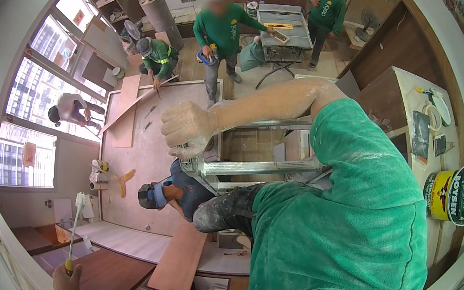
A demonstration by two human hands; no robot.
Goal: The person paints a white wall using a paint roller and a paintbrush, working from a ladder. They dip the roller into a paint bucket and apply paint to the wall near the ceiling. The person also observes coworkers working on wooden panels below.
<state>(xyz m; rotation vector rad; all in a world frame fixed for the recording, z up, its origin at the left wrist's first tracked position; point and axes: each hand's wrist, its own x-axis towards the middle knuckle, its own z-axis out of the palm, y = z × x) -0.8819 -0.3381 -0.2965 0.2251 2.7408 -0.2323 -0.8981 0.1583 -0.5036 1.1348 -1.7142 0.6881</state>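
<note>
The left hand [66,285] is closed around the handle of a long-shafted mini paint roller [75,224], or perhaps a brush, since the fuzzy white head is too small to tell. That tool points upward in view, well to the left of the stepladder [264,169]. The right hand [189,129] is curled over the ladder's top end, its dusty fingers bent and close together. With the other hand taken up by the tool, balance seems to depend on this grip, and powder on the skin could let it slip.

Below the ladder's top end is a capped co-worker [183,192], who could be struck by a dropped roller or a tipping ladder. To the right of the ladder, a paint bucket [451,193] and a black trowel [419,135] sit at the cabinet top [405,90]; a backward swing of the elbow might knock either down.
</note>
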